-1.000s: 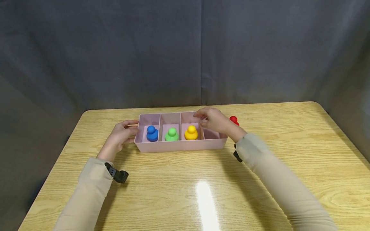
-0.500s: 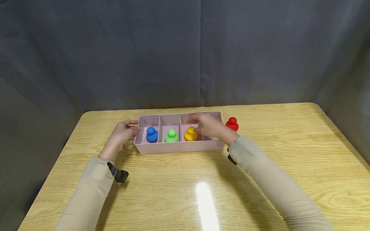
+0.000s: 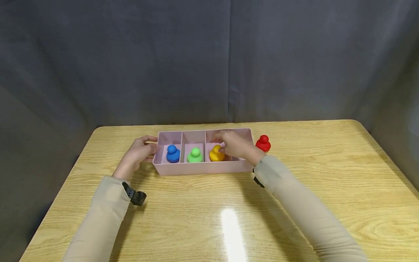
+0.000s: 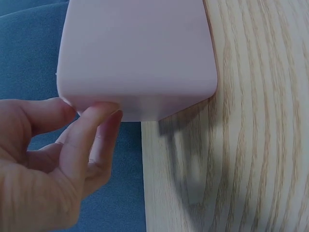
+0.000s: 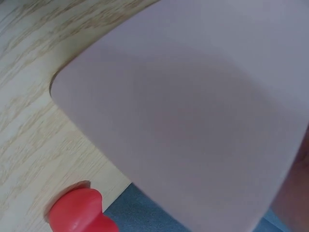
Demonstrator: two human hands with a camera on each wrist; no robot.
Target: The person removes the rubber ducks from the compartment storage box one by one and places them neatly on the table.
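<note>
Four compartments I count in the pink divided tray (image 3: 203,167), which lies on the wooden table (image 3: 229,218) toward its far edge; from the left they hold a blue peg figure (image 3: 172,154), a green peg figure (image 3: 195,155) and a yellow peg figure (image 3: 216,153), each upright in its own compartment; the fourth one, at 3 o'clock of the yellow figure, is mostly hidden under my right hand (image 3: 236,145). This hand reaches over the tray from the near side, and its fingertips (image 3: 220,139) are curled on the head of the yellow figure; I see them touching it, and the grip looks like a pinch. My left hand (image 3: 139,153) is at the tray's 9 o'clock end; the left wrist view shows the fingers (image 4: 94,128) bent and pressing on the pink end wall (image 4: 140,53), the thumb above, so it grips that end. A red peg figure (image 3: 263,143) stands outside on the table, just beside the tray's right end wall at 3 o'clock; the right wrist view shows it (image 5: 79,212) close to the tray's corner, apart from it.
</note>
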